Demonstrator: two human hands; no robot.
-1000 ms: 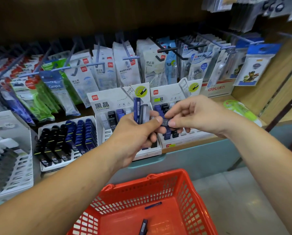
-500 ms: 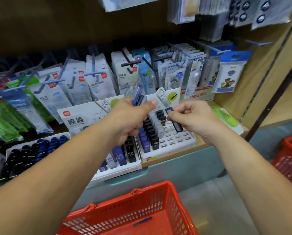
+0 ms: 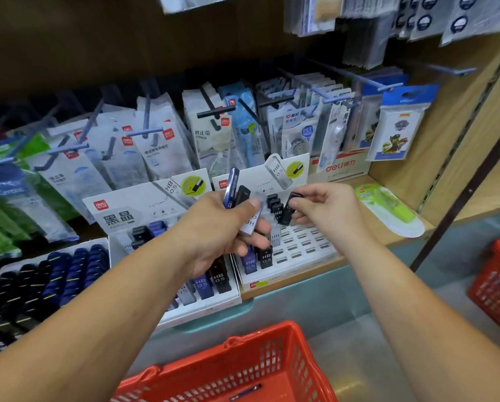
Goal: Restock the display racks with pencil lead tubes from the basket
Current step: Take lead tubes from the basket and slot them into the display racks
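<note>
Here, right hand pinches a slim black tube; left hand grips blue, black, clear tubes.

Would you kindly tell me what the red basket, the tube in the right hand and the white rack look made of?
Basket: moulded plastic, slightly glossy, judging by its even lattice walls. Tube in the right hand: probably hard plastic, dark and smooth. Rack: likely matt white plastic tray with slots; its backboard looks like printed card.
</note>
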